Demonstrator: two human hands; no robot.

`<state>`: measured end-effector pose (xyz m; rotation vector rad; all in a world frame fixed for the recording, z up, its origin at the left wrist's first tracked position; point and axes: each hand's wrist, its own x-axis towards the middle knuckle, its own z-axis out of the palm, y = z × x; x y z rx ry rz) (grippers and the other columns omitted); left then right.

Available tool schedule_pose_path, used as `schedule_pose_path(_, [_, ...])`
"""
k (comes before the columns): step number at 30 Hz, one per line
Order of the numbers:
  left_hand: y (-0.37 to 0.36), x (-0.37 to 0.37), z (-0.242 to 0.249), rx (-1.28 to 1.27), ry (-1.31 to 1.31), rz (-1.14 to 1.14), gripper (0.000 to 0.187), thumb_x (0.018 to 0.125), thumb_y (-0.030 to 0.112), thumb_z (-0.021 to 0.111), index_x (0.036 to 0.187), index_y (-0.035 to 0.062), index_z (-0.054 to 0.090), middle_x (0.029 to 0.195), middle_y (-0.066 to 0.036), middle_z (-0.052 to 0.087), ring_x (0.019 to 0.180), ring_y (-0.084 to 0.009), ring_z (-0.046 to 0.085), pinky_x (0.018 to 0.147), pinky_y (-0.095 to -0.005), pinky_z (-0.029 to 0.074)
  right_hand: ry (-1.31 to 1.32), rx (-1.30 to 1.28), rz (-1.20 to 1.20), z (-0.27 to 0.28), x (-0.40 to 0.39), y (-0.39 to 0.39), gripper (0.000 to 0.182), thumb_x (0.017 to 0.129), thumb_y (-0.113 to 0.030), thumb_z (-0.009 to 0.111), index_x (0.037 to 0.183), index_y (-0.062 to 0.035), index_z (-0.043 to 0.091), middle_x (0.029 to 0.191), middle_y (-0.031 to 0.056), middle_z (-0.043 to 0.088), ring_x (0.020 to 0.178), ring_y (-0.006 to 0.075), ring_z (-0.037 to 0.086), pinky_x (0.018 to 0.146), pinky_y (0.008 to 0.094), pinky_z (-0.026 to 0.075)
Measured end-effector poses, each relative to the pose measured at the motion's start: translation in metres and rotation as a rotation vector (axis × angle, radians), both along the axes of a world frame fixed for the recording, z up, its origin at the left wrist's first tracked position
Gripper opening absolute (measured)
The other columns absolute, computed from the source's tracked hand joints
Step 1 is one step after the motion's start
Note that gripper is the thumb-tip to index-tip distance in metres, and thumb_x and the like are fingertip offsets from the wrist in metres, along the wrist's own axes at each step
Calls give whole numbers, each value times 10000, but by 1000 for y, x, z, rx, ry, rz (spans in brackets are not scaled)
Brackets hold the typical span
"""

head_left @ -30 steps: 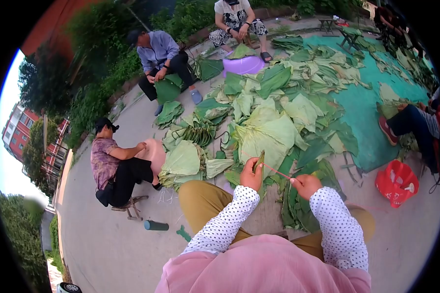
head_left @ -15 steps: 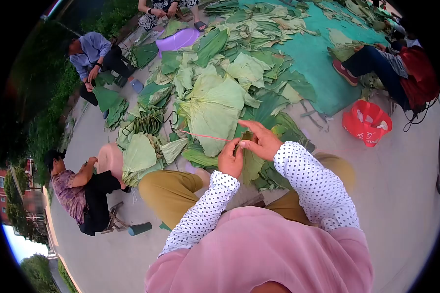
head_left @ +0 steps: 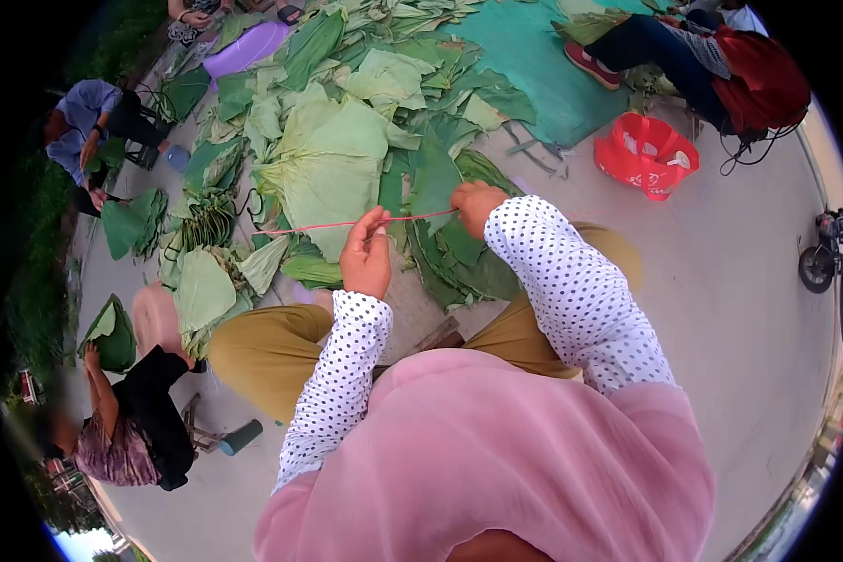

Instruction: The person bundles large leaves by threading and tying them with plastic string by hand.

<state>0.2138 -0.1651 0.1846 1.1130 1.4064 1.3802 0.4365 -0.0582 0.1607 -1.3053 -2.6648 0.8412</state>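
A thin red string [head_left: 309,228] runs across in front of me, its loose end out to the left over the leaves. My left hand [head_left: 366,258] is closed on it partway along, thumb and fingers pinched together. At the string's right end is my right hand [head_left: 478,207], its fingers closed around it. Just beyond my hands lies a large pale green leaf [head_left: 323,169] on the pile. Darker green leaves [head_left: 459,258] lie below and beside my right hand, in front of my crossed legs.
A broad heap of leaves [head_left: 393,80] spreads ahead over a green sheet [head_left: 543,89]. A red bag [head_left: 644,155] stands at right, near a seated person [head_left: 684,70]. Other people sit at left, by a pink basin [head_left: 156,317]. A purple basin [head_left: 246,51] is farther back.
My hands have moved apart, stretching the string between them; the leaf piece they held together is no longer between them. The view has shifted right. The person at lower left now raises a leaf.
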Motion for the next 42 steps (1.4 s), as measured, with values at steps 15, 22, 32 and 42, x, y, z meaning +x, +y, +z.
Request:
schedule_pose_path(15, [-6,3,4,-120,18,-25,308,989,57,509,1282,-8,577,1186,-115,662,1086,-147,609,960,-279,462,-584,-24,-153,-54,33,14,453,863,-242,663,1308,-222,578,1408,69,509,1410,282,345,1094,635,196])
schedule_pose_path(22, [1,-5,5,-90,23,-38,315,1001,89,488,1298,20,568,1216,-88,653,1104,-156,612,865,-283,491,-350,-305,-270,-66,41,45,396,815,-215,638,1209,-184,625,1280,51,596,1292,248,474,1095,579,278])
schedule_pose_path(32, [-7,-1,7,-40,-33,-92,307,1001,87,496,1290,26,581,1210,-82,660,1078,-147,617,856,-271,489,-735,-43,40,-106,78,12,415,916,-205,560,1330,-226,581,1548,15,361,1474,289,217,1148,642,155])
schedule_pose_path(42, [11,-17,32,-47,-125,-86,320,982,44,519,1297,20,569,1160,-59,651,991,-99,591,895,-244,460,413,-33,33,33,-33,12,263,898,-195,656,1098,-38,591,998,127,663,893,265,656,774,399,508])
